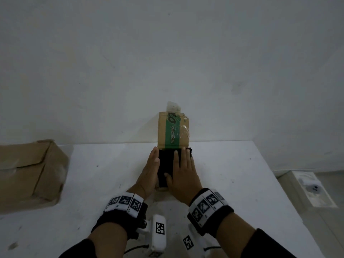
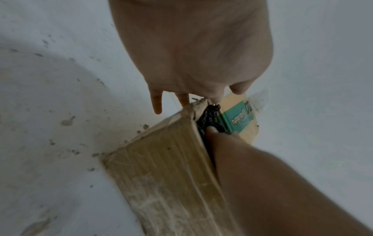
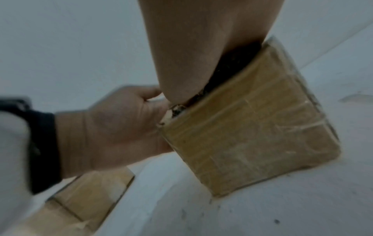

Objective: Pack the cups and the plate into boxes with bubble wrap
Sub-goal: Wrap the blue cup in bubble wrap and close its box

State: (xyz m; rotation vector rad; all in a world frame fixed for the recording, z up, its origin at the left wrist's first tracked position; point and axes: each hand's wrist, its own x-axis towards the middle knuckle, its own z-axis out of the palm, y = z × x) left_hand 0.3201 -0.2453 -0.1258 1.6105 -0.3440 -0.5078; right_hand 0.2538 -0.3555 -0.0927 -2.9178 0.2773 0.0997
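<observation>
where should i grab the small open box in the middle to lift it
Likely by its two long cardboard side walls, one hand from each side. The small box is narrow with flat, upright walls, and its top is open, filled with black padding under the right hand; the left hand already lies along one wall.

We are seeing small cardboard box (image 1: 160, 185) sitting at centre of head frame, open on top, side walls taped. Its far flap (image 1: 173, 130), brown with green printed band and clear tape, is standing upright. Dark, crinkled filling (image 1: 166, 164) is lying inside, reaching rim. What it wraps is staying hidden.
</observation>
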